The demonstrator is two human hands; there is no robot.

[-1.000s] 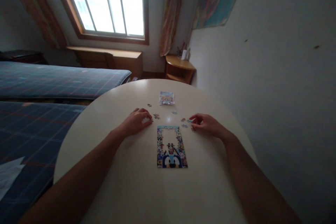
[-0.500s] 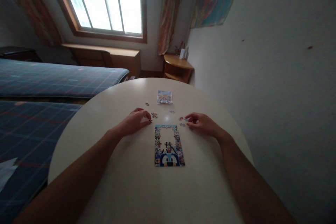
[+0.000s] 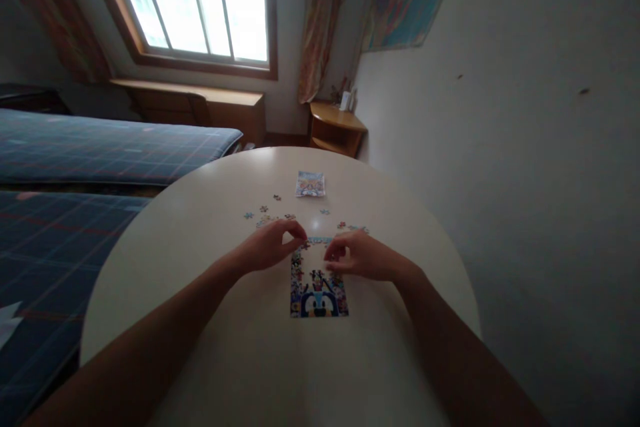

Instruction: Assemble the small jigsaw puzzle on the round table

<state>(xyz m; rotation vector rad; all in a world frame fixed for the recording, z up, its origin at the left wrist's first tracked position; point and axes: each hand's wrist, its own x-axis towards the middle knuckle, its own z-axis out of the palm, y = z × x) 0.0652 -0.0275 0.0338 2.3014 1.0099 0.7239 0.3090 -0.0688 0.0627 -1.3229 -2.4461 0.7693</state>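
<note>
A partly filled jigsaw puzzle [image 3: 320, 303] lies on the round table, with a blue dog face along its near edge and a pale gap in its upper middle. At its upper left corner, my left hand [image 3: 270, 245] pinches a small puzzle piece [image 3: 307, 245] between thumb and fingertips. My right hand [image 3: 365, 255] is over the puzzle's right side, its fingers curled and thumb drawn close to them at the gap. What those fingertips hold, if anything, is too small to make out. The right hand covers part of the puzzle's right border.
Loose puzzle pieces [image 3: 264, 209] lie beyond my left hand, with others [image 3: 357, 229] past my right. A small printed picture packet [image 3: 311, 184] sits farther back on the white table [image 3: 225, 180]. Beds [image 3: 100, 150] stand left; a wall [image 3: 525, 147] rises at right.
Both hands have moved inward to the puzzle, the left going right and the right going left. Pieces that the left hand had covered now show on the table.
</note>
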